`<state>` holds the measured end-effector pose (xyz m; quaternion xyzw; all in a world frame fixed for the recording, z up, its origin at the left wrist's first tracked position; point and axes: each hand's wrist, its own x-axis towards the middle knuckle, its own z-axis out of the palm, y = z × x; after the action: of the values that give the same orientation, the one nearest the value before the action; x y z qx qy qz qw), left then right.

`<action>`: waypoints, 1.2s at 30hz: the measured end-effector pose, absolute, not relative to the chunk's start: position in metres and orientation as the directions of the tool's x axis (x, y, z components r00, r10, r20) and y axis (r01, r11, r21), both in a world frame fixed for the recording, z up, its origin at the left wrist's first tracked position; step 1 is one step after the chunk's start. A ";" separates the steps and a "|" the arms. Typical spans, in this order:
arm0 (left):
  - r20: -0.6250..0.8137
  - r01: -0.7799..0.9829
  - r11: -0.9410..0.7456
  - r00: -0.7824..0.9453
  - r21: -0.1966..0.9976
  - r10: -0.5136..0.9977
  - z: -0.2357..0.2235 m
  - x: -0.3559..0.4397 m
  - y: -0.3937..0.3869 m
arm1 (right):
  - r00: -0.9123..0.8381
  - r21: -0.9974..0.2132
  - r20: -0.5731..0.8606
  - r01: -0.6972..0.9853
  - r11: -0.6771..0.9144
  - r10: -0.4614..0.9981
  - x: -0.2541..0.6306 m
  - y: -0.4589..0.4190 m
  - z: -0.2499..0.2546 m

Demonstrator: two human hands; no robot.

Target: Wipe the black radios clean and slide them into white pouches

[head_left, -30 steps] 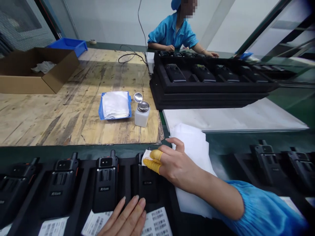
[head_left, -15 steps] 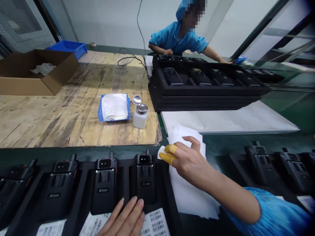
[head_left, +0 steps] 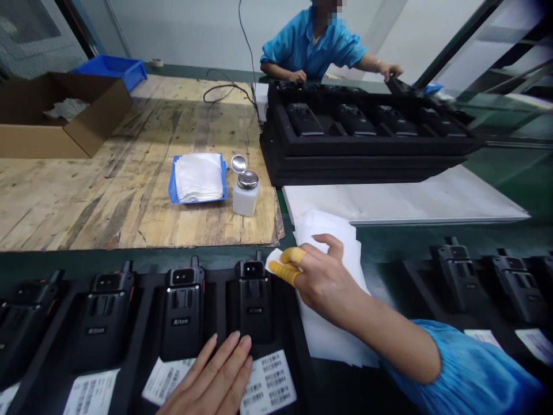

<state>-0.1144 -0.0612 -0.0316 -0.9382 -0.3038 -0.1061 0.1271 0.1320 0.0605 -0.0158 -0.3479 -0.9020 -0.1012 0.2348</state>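
My right hand wears yellow finger covers on two fingers and pinches a small folded white wipe. The wipe is at the upper right corner of a black handheld radio marked "Riton"; whether it touches I cannot tell. My left hand lies flat with fingers stretched out, below that radio and partly over a white barcode label sheet. Several more such radios, like this one, lie camera side up in the black foam tray. White paper sheets lie under my right forearm.
Beyond are a blue tray of white wipes, a white pump bottle, a cardboard box and a blue bin. A co-worker stands behind stacked black trays. More radios lie to the right.
My right hand has moved slightly left with the wipe, to the near radio's corner. My left hand stays flat. The co-worker's hand now holds a tilted radio above the stacked trays.
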 end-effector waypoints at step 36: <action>0.120 0.637 -0.769 0.760 0.055 0.639 -0.025 -0.108 -0.073 | -0.622 0.006 0.516 0.690 0.724 0.589 0.138 0.003 -0.023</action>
<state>-0.1077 -0.0732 -0.0246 -0.9380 -0.3401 -0.0662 -0.0054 0.1375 0.0026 -0.0232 -0.3574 -0.8947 -0.1023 0.2477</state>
